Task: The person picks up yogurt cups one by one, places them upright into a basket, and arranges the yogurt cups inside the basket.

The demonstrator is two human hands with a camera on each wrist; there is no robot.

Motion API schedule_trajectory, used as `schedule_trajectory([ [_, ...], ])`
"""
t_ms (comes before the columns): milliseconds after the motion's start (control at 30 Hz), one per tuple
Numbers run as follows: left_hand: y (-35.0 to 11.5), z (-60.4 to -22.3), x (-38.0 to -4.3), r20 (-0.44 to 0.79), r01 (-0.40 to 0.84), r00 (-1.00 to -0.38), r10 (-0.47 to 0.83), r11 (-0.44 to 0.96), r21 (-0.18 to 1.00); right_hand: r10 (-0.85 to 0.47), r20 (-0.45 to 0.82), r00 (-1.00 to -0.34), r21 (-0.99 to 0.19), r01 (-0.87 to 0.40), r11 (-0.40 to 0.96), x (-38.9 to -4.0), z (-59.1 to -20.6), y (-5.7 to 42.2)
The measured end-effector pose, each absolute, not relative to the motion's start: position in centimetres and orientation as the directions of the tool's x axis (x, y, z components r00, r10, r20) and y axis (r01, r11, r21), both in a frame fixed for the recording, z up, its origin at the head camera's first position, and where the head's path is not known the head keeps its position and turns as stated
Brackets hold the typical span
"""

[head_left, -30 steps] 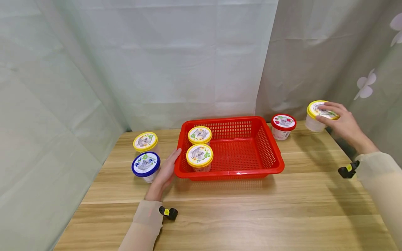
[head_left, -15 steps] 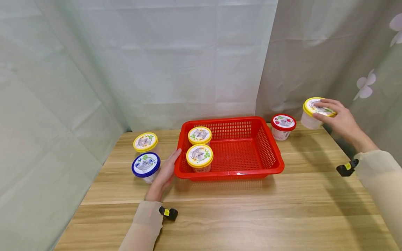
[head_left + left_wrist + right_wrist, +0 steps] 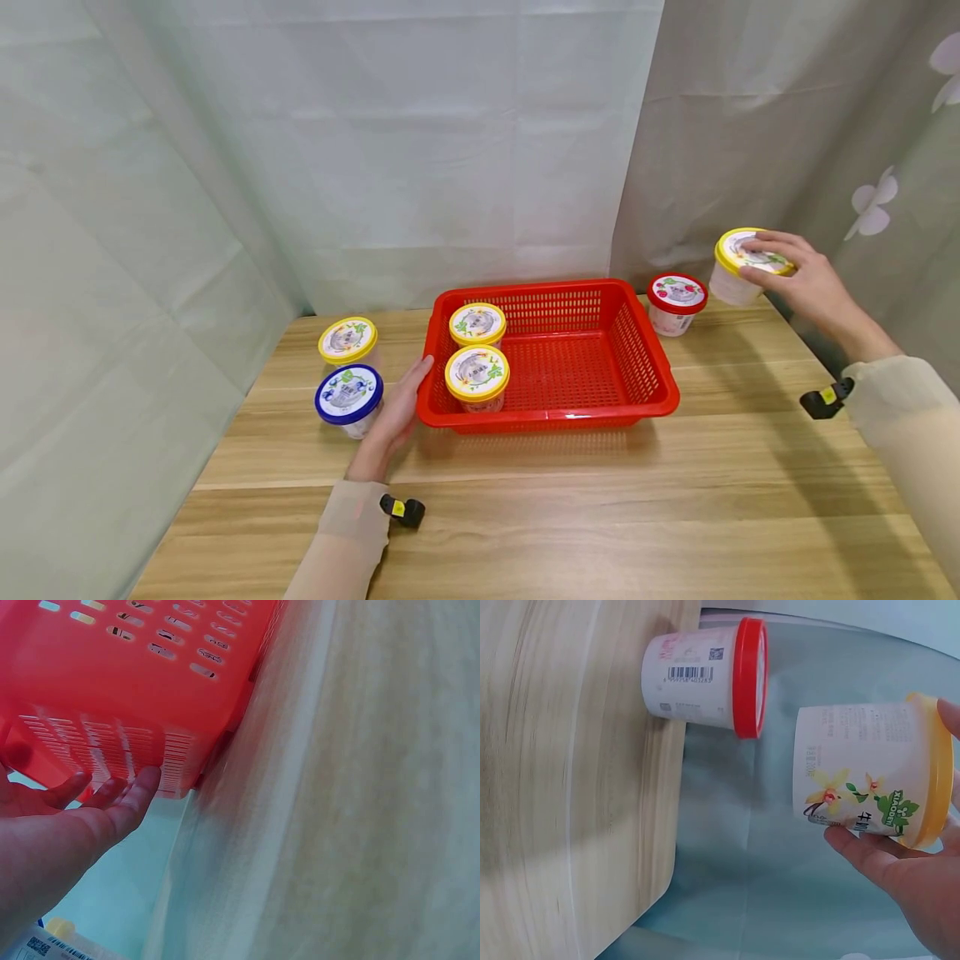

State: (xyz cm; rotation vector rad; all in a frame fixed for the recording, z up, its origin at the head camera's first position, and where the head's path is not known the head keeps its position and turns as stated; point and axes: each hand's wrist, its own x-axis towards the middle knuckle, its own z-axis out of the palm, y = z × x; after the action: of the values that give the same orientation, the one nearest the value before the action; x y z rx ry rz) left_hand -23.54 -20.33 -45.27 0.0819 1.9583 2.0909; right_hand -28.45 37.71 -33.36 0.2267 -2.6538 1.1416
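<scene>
My right hand (image 3: pixel 806 279) grips a yellow-lidded tub (image 3: pixel 729 283) around its lid and upper side, holding it in the air at the back right. Vanilla flowers are printed on that white tub (image 3: pixel 855 769) in the right wrist view. Just left of it a red-lidded tub (image 3: pixel 673 307) stands on the table. The fingers of my left hand (image 3: pixel 393 412) touch the left outer wall of a red plastic basket (image 3: pixel 555 414), below its rim, as the left wrist view shows. Inside the basket's left end, two yellow-lidded tubs (image 3: pixel 477 372) stand one behind the other.
Left of my left hand stand a blue-lidded tub (image 3: pixel 348 393) and, behind it, another yellow-lidded tub (image 3: pixel 347 339). The wooden table (image 3: pixel 585 517) ends at a pale curtain (image 3: pixel 450 150) at the back and sides.
My right hand has lifted slightly and moved left with its yellow-lidded tub, closer to the red-lidded one. The left hand and basket look unmoved.
</scene>
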Motion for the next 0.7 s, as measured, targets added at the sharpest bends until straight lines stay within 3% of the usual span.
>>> schedule_trajectory([
  [700,-20.0,-45.0,-23.6,-0.148,-0.168,-0.961,0.233,-0.067,0.983,-0.098,0.261,-0.961,-0.688,-0.256,0.679,-28.8,-32.3,35.5],
])
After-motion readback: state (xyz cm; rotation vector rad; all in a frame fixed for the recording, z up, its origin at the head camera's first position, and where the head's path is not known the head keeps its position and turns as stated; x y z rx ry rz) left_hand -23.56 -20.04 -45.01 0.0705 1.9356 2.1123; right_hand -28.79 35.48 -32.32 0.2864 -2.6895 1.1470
